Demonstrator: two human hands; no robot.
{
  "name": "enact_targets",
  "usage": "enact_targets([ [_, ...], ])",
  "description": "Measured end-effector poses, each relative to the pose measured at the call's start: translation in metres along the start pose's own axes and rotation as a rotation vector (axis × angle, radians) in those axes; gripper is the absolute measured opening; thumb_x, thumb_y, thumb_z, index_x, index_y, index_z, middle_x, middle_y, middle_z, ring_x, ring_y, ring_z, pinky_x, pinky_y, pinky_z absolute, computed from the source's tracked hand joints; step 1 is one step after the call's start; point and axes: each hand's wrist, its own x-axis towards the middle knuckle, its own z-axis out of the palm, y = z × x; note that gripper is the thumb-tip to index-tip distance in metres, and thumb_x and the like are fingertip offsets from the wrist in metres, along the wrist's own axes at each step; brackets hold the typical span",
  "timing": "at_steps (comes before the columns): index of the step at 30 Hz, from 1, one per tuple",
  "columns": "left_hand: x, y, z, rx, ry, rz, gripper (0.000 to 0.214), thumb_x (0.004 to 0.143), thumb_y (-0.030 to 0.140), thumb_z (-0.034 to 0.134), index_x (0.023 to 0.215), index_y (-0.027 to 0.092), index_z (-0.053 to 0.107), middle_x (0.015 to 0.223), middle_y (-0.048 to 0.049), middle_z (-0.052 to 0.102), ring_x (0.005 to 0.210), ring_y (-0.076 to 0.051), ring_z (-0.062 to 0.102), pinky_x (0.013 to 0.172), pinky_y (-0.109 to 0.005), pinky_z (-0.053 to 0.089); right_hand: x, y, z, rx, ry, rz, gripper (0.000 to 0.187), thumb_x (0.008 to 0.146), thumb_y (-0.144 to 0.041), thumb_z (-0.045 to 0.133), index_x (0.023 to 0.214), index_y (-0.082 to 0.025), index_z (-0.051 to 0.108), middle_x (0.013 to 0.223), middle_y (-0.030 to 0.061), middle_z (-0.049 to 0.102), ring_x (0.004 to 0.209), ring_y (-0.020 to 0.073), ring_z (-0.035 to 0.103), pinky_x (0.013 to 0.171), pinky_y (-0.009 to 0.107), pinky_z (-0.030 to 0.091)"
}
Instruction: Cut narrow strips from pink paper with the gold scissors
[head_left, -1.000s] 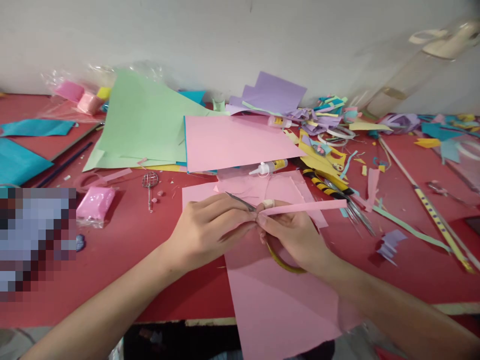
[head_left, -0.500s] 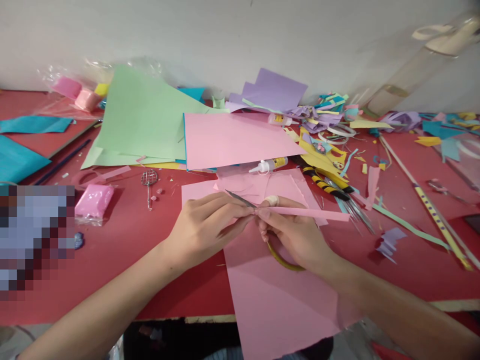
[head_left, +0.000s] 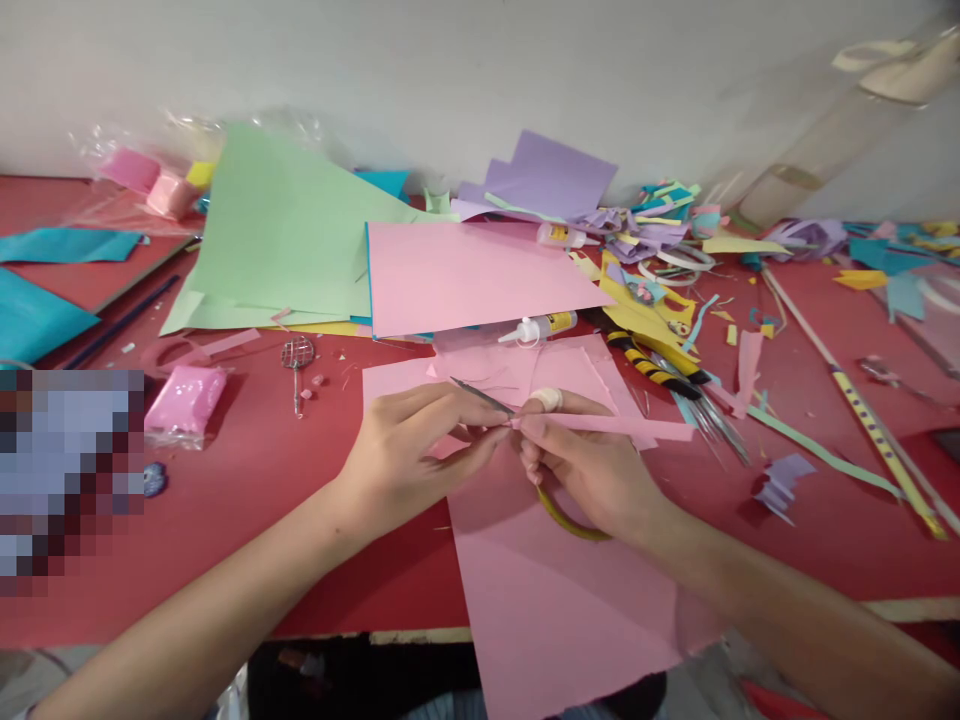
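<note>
My left hand (head_left: pixel 409 455) and my right hand (head_left: pixel 592 465) meet above a pink paper sheet (head_left: pixel 555 600) that hangs over the table's front edge. The right hand pinches the near end of a long pink paper strip (head_left: pixel 637 428) that runs off to the right. A yellow loop, seemingly a scissors handle (head_left: pixel 570 520), shows under its palm, and a thin metal blade (head_left: pixel 480 396) sticks out to the upper left between the two hands. The left fingers are pinched at the strip's end beside the blade.
The red table (head_left: pixel 247 490) carries large green (head_left: pixel 285 240), pink (head_left: pixel 465 275) and purple (head_left: pixel 547 180) sheets. A glue bottle (head_left: pixel 538 327) lies just behind the hands. Paper scraps, yellow-black tools (head_left: pixel 652 368) and a long stick (head_left: pixel 862 410) fill the right side. A pink packet (head_left: pixel 184 398) lies left.
The free end of the pink strip has dropped slightly, from pointing level to tilting down toward the right. Both hands have stayed at the same spot, still pinched together.
</note>
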Motion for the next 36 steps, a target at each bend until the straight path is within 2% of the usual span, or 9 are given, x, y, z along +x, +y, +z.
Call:
enact_targets([
  [4,0.0,0.002,0.0,-0.049,0.001,-0.075,0.006,0.083,0.007,0.07,0.087,0.011,0.069,0.08,-0.0032,0.074,0.07,-0.007,0.068,0.065,-0.013,0.058,0.0,-0.001,0.0,0.022,0.002,0.005,0.007,0.088,-0.023,0.071,0.082,-0.021,0.068,0.059,-0.0048,0.06,0.053,0.0066,0.054,0.051,0.018,0.042],
  [9,-0.001,0.004,-0.001,-0.093,-0.003,-0.152,0.005,0.083,0.01,0.07,0.087,0.013,0.07,0.081,-0.0016,0.074,0.069,-0.007,0.067,0.062,-0.012,0.059,-0.002,0.0,-0.001,-0.042,0.016,-0.033,0.004,0.089,-0.023,0.069,0.085,-0.021,0.068,0.06,-0.0047,0.06,0.053,0.0074,0.054,0.052,0.019,0.042],
  [14,0.001,0.008,-0.004,-0.228,-0.073,-0.392,0.006,0.083,0.014,0.072,0.086,0.018,0.073,0.083,0.0004,0.075,0.069,-0.009,0.07,0.059,-0.014,0.061,-0.002,0.0,-0.002,-0.14,0.02,-0.085,0.005,0.088,-0.023,0.07,0.084,-0.022,0.068,0.059,-0.005,0.059,0.052,0.0079,0.051,0.051,0.02,0.041],
  [20,0.005,0.008,-0.005,-0.387,-0.087,-0.526,0.002,0.081,0.016,0.074,0.083,0.016,0.075,0.082,-0.0036,0.076,0.07,-0.015,0.072,0.057,-0.02,0.064,-0.004,-0.005,0.0,-0.309,0.05,-0.129,0.004,0.087,-0.026,0.07,0.085,-0.022,0.07,0.063,-0.0035,0.058,0.055,0.0091,0.051,0.052,0.022,0.04],
  [27,0.006,0.006,-0.011,-0.471,-0.102,-0.564,0.004,0.082,0.017,0.073,0.085,0.015,0.075,0.078,-0.0045,0.074,0.061,-0.014,0.071,0.054,-0.02,0.064,-0.004,-0.006,-0.007,-0.263,-0.037,-0.165,0.01,0.088,-0.026,0.069,0.096,-0.026,0.076,0.068,-0.0006,0.058,0.06,0.0113,0.051,0.055,0.026,0.039],
  [31,0.006,0.007,-0.011,-0.448,-0.122,-0.53,0.004,0.081,0.015,0.073,0.085,0.016,0.075,0.081,-0.0048,0.076,0.066,-0.015,0.072,0.056,-0.02,0.063,-0.002,-0.006,-0.005,-0.22,-0.029,-0.16,0.011,0.088,-0.03,0.07,0.089,-0.022,0.077,0.067,0.0012,0.058,0.056,0.0113,0.048,0.05,0.026,0.036],
  [36,0.003,0.007,-0.009,-0.404,-0.123,-0.475,0.01,0.079,0.011,0.073,0.086,0.017,0.075,0.084,-0.0039,0.076,0.072,-0.015,0.073,0.059,-0.02,0.063,-0.002,-0.004,-0.004,-0.144,-0.011,-0.08,0.008,0.084,-0.027,0.074,0.081,-0.019,0.073,0.066,0.0001,0.058,0.054,0.0098,0.049,0.049,0.025,0.039],
])
